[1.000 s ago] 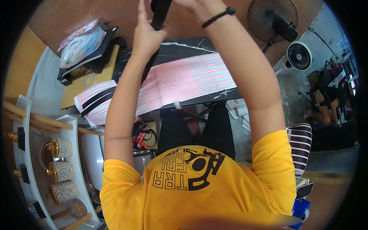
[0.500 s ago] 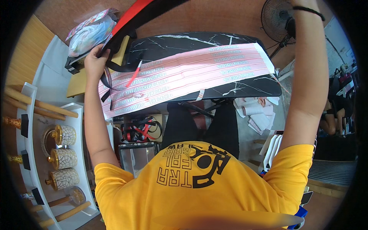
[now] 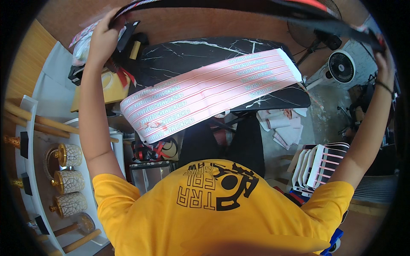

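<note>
My left hand (image 3: pixel 102 40), raised at the far left, is closed on one end of a long black and red fabric band (image 3: pixel 282 12). My right hand (image 3: pixel 384 62) is up at the far right, its fingers closed around the other end. Between them the band stretches across the top of the view, partly blurred and cut off by the upper edge. Below it, a long pink and white printed sheet (image 3: pixel 205 91) with repeated lines of lettering lies on the black marble-patterned table (image 3: pixel 158 64). Its left end hangs past the near edge.
A tangle of red and black straps (image 3: pixel 159 149) lies under the table's left. Paper scraps (image 3: pixel 282 121) cover the floor at right, near a white rack (image 3: pixel 318 164). Two fans, one white (image 3: pixel 341 67), stand behind. A shelf with ornate jars (image 3: pixel 70 181) is at left.
Both hands have moved apart and upward, pulling the band out across the top. The band's lower end has left the printed sheet, which has shifted and turned slightly, its left end now nearer me.
</note>
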Demonstrator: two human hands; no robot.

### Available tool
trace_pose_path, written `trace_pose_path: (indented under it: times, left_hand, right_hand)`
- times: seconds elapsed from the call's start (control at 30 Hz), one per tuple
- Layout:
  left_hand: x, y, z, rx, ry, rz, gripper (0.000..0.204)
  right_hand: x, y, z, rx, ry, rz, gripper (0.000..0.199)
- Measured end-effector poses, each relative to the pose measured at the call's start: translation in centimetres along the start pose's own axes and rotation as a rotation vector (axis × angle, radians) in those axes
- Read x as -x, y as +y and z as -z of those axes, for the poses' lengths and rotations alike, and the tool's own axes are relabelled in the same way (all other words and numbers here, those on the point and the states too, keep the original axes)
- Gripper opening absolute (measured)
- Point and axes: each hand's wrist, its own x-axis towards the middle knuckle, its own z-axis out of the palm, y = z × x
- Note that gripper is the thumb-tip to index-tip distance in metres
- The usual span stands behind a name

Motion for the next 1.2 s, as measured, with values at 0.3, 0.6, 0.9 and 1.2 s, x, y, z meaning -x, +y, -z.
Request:
trace_pose_path:
  times: [0.3, 0.6, 0.9, 1.2]
  left_hand:
    - [-5.6, 11.0, -8.3, 0.045, -0.161, -0.229, 0.044]
    - [-8.1, 16.6, -15.2, 0.029, 0.041, -0.451, 0.024]
    - [-7.2, 4.1, -15.4, -0.558, 0.151, -0.323, 0.041]
    - [10.3, 2.1, -32.2, -0.271, -0.427, 0.313, 0.073]
  right_hand:
    - [10.4, 13.9, -1.6, 0.948, -0.433, 0.457, 0.083]
    - [16.5, 19.7, -17.4, 0.278, -0.844, -0.198, 0.034]
    - [9.4, 12.5, -10.1, 0.552, -0.832, -0.252, 0.022]
    - [5.3, -2.2, -14.8, 1.043, -0.574, -0.16, 0.03]
